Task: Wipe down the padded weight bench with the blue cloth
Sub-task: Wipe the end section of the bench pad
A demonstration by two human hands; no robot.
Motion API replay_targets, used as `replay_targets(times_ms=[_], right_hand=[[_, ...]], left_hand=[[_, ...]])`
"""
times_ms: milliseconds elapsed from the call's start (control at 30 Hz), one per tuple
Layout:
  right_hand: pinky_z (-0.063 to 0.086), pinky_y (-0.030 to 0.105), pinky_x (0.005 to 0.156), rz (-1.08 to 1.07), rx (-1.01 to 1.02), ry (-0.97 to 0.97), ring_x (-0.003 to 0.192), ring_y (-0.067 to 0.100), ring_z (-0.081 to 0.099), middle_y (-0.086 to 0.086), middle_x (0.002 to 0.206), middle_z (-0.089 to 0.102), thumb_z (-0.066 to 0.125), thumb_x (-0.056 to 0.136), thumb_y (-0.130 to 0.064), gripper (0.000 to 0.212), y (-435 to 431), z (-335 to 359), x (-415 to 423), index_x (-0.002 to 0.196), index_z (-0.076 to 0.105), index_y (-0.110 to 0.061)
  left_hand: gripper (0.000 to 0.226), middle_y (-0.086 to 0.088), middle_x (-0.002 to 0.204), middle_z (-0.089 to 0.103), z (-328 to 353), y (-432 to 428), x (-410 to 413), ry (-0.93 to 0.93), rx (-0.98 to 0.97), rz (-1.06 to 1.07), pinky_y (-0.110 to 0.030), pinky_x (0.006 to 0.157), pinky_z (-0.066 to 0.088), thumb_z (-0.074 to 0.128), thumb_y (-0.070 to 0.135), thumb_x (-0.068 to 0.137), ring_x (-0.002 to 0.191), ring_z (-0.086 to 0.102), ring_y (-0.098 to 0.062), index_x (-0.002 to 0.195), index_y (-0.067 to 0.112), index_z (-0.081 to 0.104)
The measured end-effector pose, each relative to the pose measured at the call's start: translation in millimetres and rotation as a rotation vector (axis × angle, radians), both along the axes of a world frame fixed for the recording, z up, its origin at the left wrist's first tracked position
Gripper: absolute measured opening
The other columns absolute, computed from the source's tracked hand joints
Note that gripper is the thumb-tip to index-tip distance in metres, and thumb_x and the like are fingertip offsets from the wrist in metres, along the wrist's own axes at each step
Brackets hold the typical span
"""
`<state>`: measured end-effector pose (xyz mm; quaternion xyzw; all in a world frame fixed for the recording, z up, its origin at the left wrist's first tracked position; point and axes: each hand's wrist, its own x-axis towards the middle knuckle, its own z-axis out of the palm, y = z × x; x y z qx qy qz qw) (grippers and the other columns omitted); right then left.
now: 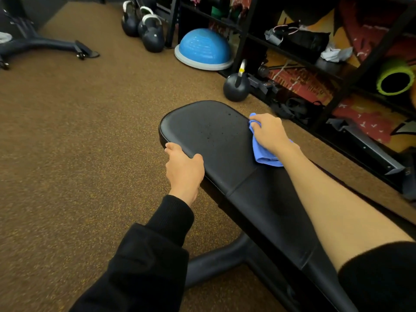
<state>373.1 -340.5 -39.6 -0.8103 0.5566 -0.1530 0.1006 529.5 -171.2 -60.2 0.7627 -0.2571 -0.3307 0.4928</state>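
Observation:
The black padded weight bench (209, 129) runs from the lower right up to the middle of the view, with small droplets on its far pad. My right hand (269, 131) holds the folded blue cloth (262, 154) against the bench's right edge, fingers curled round the cloth's top. My left hand (183, 170) grips the bench's left edge, thumb on the top surface and fingers wrapped over the side.
A black kettlebell (235, 86) stands on the floor just beyond the bench's far end. A blue balance dome (203, 49) and more kettlebells (150, 32) sit farther back. A black storage rack (337, 61) lines the right side. Brown speckled floor (78, 131) spreads to the left.

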Motion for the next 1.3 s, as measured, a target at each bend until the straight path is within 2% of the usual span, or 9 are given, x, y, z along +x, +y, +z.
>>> replay_targets(times_ms=[100, 267, 533, 700, 833, 933, 1033, 1200, 1300], right_hand=[[0.034, 0.031, 0.101, 0.110, -0.001, -0.053, 0.124, 0.025, 0.048, 0.007, 0.133, 0.055, 0.044, 0.098, -0.017, 0.033, 25.4, 2.5, -3.9, 0.127, 0.059, -0.013], [0.029, 0.015, 0.100, 0.232, -0.022, -0.074, 0.123, 0.012, 0.050, -0.003, 0.131, 0.058, 0.049, 0.097, -0.019, 0.030, 56.8, 9.3, -31.9, 0.123, 0.063, -0.019], [0.037, 0.023, 0.084, 0.011, -0.019, -0.112, 0.105, 0.031, 0.057, 0.017, 0.109, 0.067, 0.043, 0.094, -0.006, 0.027, 22.4, 9.8, -23.4, 0.106, 0.067, 0.001], [0.040, 0.039, 0.096, -0.049, 0.049, -0.025, 0.118, 0.035, 0.049, 0.017, 0.128, 0.057, 0.037, 0.097, -0.011, 0.033, 0.6, 7.9, 2.4, 0.116, 0.061, 0.001], [0.039, 0.036, 0.074, 0.023, 0.012, -0.065, 0.081, 0.023, 0.055, 0.010, 0.086, 0.060, 0.040, 0.092, -0.009, 0.022, 22.7, 5.2, 14.2, 0.086, 0.059, 0.001], [0.042, 0.038, 0.091, 0.072, -0.022, -0.057, 0.107, 0.028, 0.054, 0.013, 0.117, 0.061, 0.042, 0.093, -0.012, 0.030, 53.1, 1.6, 11.3, 0.114, 0.061, -0.002], [0.042, 0.040, 0.086, 0.056, -0.034, -0.103, 0.102, 0.028, 0.053, 0.012, 0.107, 0.059, 0.042, 0.093, -0.013, 0.023, 88.5, 0.2, 9.5, 0.102, 0.061, -0.001], [0.029, 0.018, 0.096, 0.085, 0.187, -0.282, 0.129, 0.015, 0.043, 0.000, 0.139, 0.049, 0.050, 0.095, -0.034, 0.045, 127.7, 20.3, 4.8, 0.136, 0.047, -0.015], [0.031, 0.022, 0.099, -0.048, 0.117, -0.423, 0.131, 0.012, 0.040, -0.002, 0.142, 0.046, 0.048, 0.095, -0.036, 0.046, 119.8, 31.8, -16.7, 0.138, 0.043, -0.020]], left_hand=[[0.066, -0.012, 0.148, 0.036, -0.4, 0.2, 0.9, 0.027, -0.010, 0.007, -0.046, 0.104, 0.043, 0.060, 0.017, 0.089, 0.130, 0.041, -0.032, 0.145, 0.009, 0.026], [0.064, -0.010, 0.143, 0.042, 0.1, 2.6, 2.1, 0.057, -0.024, 0.007, -0.046, 0.102, 0.045, 0.063, 0.017, 0.088, 0.126, 0.044, -0.031, 0.142, 0.008, 0.030], [0.065, -0.011, 0.148, 0.036, -0.8, -0.1, 2.0, 0.060, -0.014, 0.008, -0.045, 0.103, 0.045, 0.061, 0.016, 0.089, 0.129, 0.042, -0.031, 0.144, 0.010, 0.027], [0.064, -0.012, 0.149, 0.035, -0.7, -2.3, 1.8, 0.015, 0.012, 0.001, -0.046, 0.103, 0.044, 0.061, 0.016, 0.090, 0.129, 0.041, -0.032, 0.143, 0.008, 0.027], [0.063, -0.012, 0.148, 0.035, -1.9, -3.6, 1.8, 0.011, 0.022, -0.004, -0.046, 0.101, 0.045, 0.060, 0.016, 0.090, 0.128, 0.042, -0.033, 0.143, 0.008, 0.027], [0.063, -0.011, 0.149, 0.035, -3.5, -3.3, 2.6, 0.025, 0.007, -0.004, -0.046, 0.101, 0.046, 0.061, 0.014, 0.090, 0.129, 0.042, -0.032, 0.143, 0.009, 0.027], [0.063, -0.011, 0.144, 0.040, -2.7, -1.8, 2.4, 0.045, -0.008, 0.006, -0.045, 0.101, 0.046, 0.061, 0.013, 0.089, 0.127, 0.044, -0.032, 0.142, 0.007, 0.028], [0.059, -0.012, 0.132, 0.048, 3.5, 1.6, 2.1, 0.023, 0.004, 0.006, -0.040, 0.094, 0.049, 0.061, 0.012, 0.088, 0.119, 0.049, -0.029, 0.139, 0.004, 0.032], [0.072, -0.024, 0.155, 0.011, 16.6, 6.9, -5.8, -0.225, 0.090, -0.082, -0.049, 0.110, 0.031, 0.057, 0.017, 0.091, 0.138, 0.022, -0.042, 0.149, 0.006, 0.014]])
